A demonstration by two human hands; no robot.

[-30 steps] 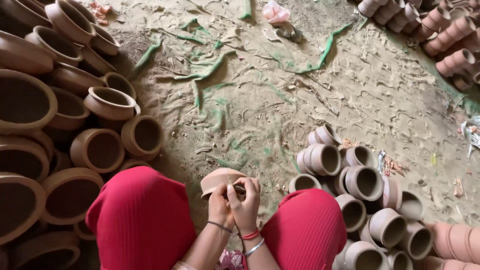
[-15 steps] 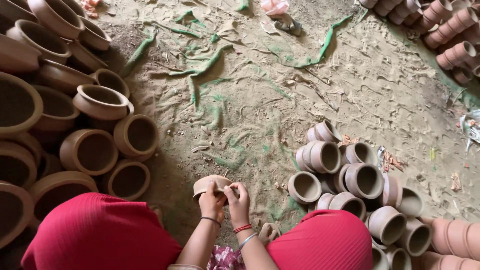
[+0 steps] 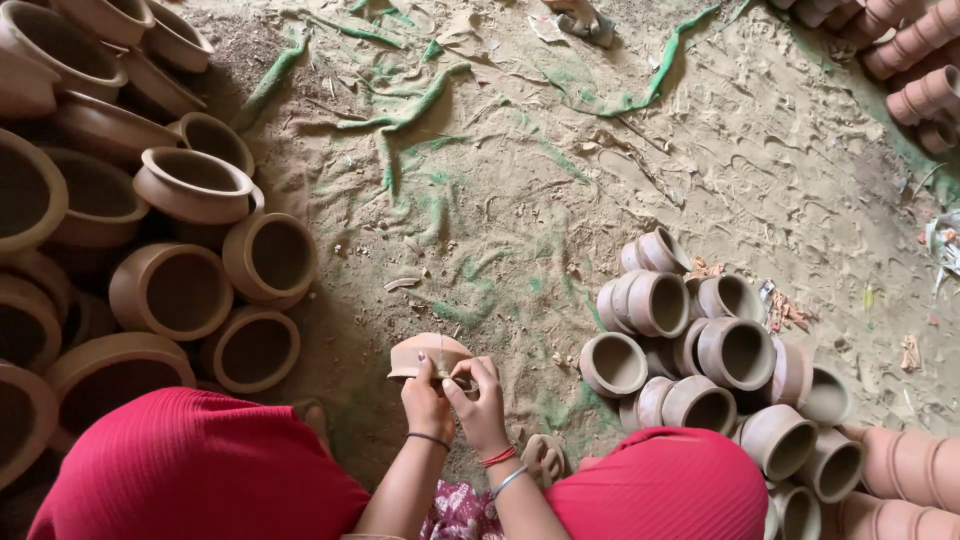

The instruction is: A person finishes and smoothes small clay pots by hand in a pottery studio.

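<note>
Between red-clad knees, the left hand (image 3: 425,400) and right hand (image 3: 480,398) both pinch a small clay pot (image 3: 428,355), tipped with its mouth seemingly facing left and down. Small unfired cups (image 3: 690,340) cluster right; larger pots (image 3: 190,260) heap left; green cloth strips (image 3: 420,100) lie beyond on sand.

both forearms are stretched forward between the raised knees, wrists close together. the left hand (image 3: 425,398) and the right hand (image 3: 480,400) are pressed side by side, fingers curled and closed in a pinch, thumbs turned up and touching.
</note>
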